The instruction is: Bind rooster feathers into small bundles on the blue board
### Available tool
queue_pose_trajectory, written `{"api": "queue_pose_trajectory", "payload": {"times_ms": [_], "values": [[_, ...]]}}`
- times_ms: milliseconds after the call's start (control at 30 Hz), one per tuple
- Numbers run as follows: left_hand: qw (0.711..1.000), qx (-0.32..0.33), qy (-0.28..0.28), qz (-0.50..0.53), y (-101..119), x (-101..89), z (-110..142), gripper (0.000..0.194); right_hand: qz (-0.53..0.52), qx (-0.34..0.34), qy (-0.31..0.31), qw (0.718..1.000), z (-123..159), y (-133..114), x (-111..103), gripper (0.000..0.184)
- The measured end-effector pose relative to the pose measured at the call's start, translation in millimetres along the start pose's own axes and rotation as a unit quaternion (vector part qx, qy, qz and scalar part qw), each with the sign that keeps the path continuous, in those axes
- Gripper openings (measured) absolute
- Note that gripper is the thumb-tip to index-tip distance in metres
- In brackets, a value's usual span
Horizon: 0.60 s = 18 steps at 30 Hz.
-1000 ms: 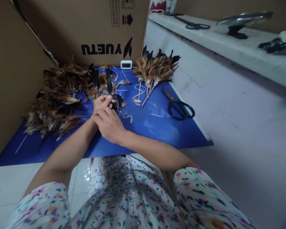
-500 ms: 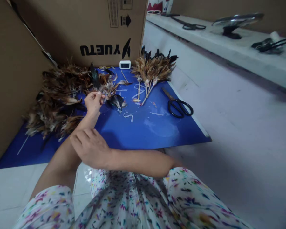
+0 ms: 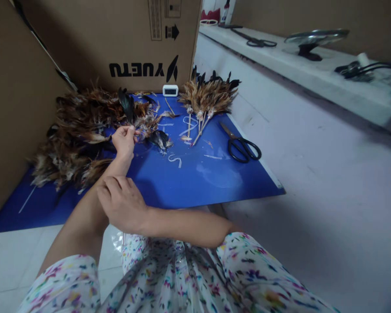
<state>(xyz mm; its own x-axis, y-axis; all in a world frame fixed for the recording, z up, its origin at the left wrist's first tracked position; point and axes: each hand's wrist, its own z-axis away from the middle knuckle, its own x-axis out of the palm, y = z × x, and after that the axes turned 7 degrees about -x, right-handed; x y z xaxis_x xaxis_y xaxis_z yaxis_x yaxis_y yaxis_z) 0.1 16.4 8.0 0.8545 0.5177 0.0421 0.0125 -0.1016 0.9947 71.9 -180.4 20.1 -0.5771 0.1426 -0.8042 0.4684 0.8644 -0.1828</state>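
Feathers point(image 3: 87, 108) heaped | left hand point(image 3: 124, 140) beside them, fingertips pinched, contents unclear | right hand point(image 3: 123, 204) over left forearm point(image 3: 112, 170), grip unclear

Blue tabletop point(image 3: 198, 182); multicoloured floral pattern on white clothing point(image 3: 169, 278).

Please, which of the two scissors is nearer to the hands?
The scissors on the blue table; the other scissors lie farther off, on the white ledge.

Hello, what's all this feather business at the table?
Someone's left hand is at the edge of a loose feather pile, fingertips pinched; I can't tell whether they hold anything. The right hand lies against the left forearm. Feather bundles on sticks and black-handled scissors lie on the blue tabletop.
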Motion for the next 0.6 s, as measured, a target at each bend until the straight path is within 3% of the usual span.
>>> {"api": "queue_pose_trajectory", "payload": {"times_ms": [200, 367, 533, 600], "values": [[1.0, 0.023, 0.0, -0.017, -1.8, -0.6, -0.5, 0.019, -0.065, -0.085, -0.032, 0.994, 3.3, -6.4, -1.4, 0.027], [1.0, 0.02, -0.004, -0.02, -3.6, -0.7, -0.9, 0.015, -0.025, -0.008, -0.007, 1.0, -0.7, 1.1, -1.8, 0.027], [0.999, 0.036, -0.003, -0.026, -6.5, -1.3, -2.6, 0.016, -0.072, -0.082, -0.062, 0.992, 1.3, -4.6, -4.3, 0.023], [0.999, 0.038, -0.005, -0.021, -7.3, -0.9, -2.9, 0.016, -0.073, -0.077, -0.07, 0.992, 1.2, -5.0, -6.6, 0.023]]}}
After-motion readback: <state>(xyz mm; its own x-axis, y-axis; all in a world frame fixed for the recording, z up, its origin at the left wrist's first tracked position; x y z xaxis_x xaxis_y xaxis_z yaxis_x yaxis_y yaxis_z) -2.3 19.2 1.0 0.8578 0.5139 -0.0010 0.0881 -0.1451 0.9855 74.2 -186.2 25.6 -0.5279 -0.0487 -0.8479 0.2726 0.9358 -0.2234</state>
